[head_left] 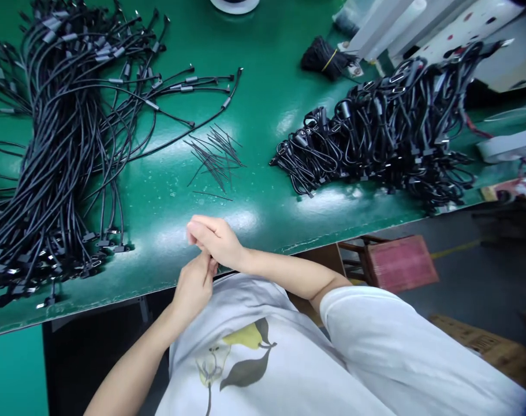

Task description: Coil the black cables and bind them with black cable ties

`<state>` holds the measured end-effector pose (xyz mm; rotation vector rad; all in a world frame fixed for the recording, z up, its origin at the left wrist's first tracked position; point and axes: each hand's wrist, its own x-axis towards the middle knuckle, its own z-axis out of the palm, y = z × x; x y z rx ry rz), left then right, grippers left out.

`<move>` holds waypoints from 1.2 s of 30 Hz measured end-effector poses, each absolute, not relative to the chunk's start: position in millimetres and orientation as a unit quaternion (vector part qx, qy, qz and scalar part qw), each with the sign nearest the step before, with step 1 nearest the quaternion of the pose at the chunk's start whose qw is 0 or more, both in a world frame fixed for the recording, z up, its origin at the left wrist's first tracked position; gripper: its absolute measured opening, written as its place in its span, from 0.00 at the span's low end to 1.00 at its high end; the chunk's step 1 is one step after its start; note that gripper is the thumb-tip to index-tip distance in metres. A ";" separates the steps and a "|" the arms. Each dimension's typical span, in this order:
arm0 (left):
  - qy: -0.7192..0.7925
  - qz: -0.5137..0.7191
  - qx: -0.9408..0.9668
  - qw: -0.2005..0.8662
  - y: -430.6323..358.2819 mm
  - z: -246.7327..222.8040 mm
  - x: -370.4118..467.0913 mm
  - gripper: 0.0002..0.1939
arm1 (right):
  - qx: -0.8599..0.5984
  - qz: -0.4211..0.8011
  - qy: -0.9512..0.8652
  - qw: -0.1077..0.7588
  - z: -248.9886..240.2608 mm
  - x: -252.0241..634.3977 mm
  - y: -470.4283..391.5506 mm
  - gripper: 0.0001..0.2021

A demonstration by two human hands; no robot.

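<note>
Bench (263,208): spread ahead of my right hand (222,241) and left hand (194,283), which are together at its near edge. Cables (63,138) next, biggest lot: ahead and left of my left hand, run out long, not looped. Reads as what's left, and it's plenty. Loops (366,138): ahead and right of my right hand, long heap, folded up short. Reads as what's done, also a lot. Both lots overlap too much to count, so I'd call it partway, no closer figure. Can't see whether every loop is fastened. Hands: touching, right one farther out, its fingers looking curled, left fingers partly hidden. Can't tell if either grips anything; no cable shows coming out. Bundle (315,59) of thin black strands, yellow band round it: far ahead and right of my right hand; I'd count it as reserve. Wires (217,156), smallest: loose scatter straight ahead of my right hand, one apart, nearer me.
</note>
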<state>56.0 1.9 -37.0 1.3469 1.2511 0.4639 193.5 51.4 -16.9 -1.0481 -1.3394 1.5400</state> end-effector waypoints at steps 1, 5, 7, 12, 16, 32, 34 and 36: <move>0.532 0.213 0.554 0.604 -0.7 -39.3 55.9 0.12 | -0.413 0.596 -0.560 0.400 -19.6 201.4 55.8 0.22; 0.493 0.341 0.353 0.718 -2.1 -46.9 47.4 0.16 | -0.554 0.388 -0.663 0.320 -40.7 248.1 78.6 0.12; 0.478 0.373 0.280 0.744 1.9 -46.4 44.2 0.16 | -0.637 0.274 -0.686 0.222 -52.7 267.3 87.4 0.09; 0.454 0.369 0.245 0.773 9.2 -35.9 50.0 0.19 | -0.640 0.211 -0.733 0.093 -53.7 269.7 88.2 0.05; 0.437 0.377 0.253 0.776 9.2 -31.9 54.0 0.25 | -0.522 0.367 -0.752 0.167 -34.0 247.1 64.1 0.04; 0.490 0.354 0.389 0.695 14.1 -54.0 52.2 0.23 | -0.069 -0.153 -0.976 0.135 -14.1 222.5 55.0 0.12; 0.459 0.358 0.351 0.734 15.6 -49.7 49.8 0.22 | -0.043 -0.173 -0.977 0.115 -6.3 222.8 58.9 0.11; 0.423 0.353 0.303 0.777 16.0 -43.5 46.4 0.21 | -0.021 -0.190 -0.976 0.105 0.5 222.5 61.5 0.11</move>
